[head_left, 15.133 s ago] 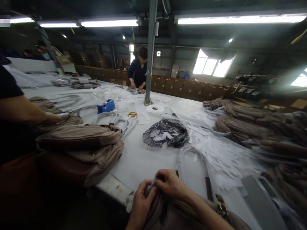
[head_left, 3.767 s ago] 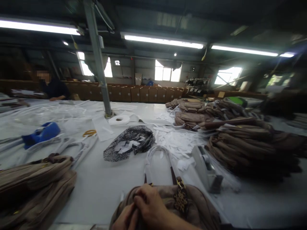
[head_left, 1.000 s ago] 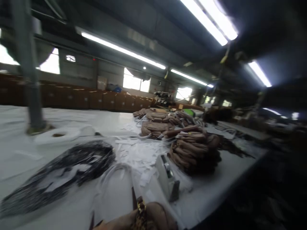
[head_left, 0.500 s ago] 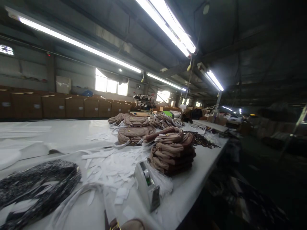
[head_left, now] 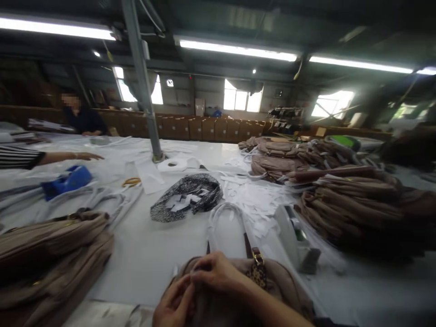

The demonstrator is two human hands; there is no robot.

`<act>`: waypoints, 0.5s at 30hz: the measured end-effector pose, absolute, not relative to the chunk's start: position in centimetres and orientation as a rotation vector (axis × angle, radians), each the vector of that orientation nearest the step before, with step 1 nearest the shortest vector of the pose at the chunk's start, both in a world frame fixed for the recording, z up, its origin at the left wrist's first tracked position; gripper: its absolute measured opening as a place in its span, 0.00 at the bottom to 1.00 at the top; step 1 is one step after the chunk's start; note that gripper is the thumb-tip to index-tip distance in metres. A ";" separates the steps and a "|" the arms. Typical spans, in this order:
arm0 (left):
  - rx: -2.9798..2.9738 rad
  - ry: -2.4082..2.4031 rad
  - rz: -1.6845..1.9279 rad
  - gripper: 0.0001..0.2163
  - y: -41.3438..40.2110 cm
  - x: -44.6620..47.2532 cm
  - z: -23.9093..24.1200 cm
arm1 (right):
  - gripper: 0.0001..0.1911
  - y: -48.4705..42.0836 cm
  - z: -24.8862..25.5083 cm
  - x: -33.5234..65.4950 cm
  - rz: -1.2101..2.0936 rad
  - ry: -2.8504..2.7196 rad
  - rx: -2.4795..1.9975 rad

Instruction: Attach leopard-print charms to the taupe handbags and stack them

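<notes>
A taupe handbag (head_left: 282, 281) lies before me at the table's front. Its white-wrapped handle (head_left: 227, 208) loops away from me, and a gold buckle and a leopard-print tag (head_left: 257, 274) hang at one strap. Over the bag's upper left edge, my left hand (head_left: 175, 302) and my right hand (head_left: 218, 274) meet with fingertips pinched together. What sits between the fingers is too small and blurred to make out. To the right of the bag stands a grey tape dispenser (head_left: 293, 238).
Taupe bags are piled at left (head_left: 57, 259) and right (head_left: 350, 204). A black-and-white speckled bundle (head_left: 166, 204) holding white slips lies mid-table, near scattered paper pieces (head_left: 254, 200). A blue tape dispenser (head_left: 68, 181), a metal post (head_left: 145, 91), a co-worker's striped sleeve (head_left: 20, 156) and another person (head_left: 83, 120) are beyond.
The view has swung left and down. Both my hands and most of the handbag have come into sight, along with the left pile and the co-workers.
</notes>
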State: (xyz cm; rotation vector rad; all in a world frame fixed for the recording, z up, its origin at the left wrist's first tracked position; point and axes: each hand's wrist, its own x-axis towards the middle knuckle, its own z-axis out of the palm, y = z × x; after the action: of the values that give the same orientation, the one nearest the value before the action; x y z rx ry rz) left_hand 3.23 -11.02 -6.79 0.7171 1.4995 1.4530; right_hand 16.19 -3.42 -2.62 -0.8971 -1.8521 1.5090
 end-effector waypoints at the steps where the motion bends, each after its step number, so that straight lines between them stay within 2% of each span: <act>1: 0.716 1.541 1.453 0.28 -11.0 3.4 -6.9 | 0.14 -3.2 -2.6 16.5 1.482 -1.878 -0.926; 5: 0.780 1.566 1.398 0.28 -10.6 3.8 -7.5 | 0.19 -2.8 -2.3 17.6 1.439 -1.914 -0.992; 11: 0.822 1.514 1.374 0.21 -10.6 3.3 -8.6 | 0.07 -3.1 -1.3 17.1 1.529 -1.960 -0.928; 15: 0.734 1.358 1.492 0.27 -10.6 3.4 -8.5 | 0.06 -3.2 -1.6 16.4 1.491 -1.940 -0.903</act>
State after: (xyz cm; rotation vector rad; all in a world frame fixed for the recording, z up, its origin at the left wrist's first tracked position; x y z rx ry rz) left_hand 3.37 -10.57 -8.47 0.7339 1.3583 1.4915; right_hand 16.39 -3.23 -1.63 -0.9031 -1.9401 1.4907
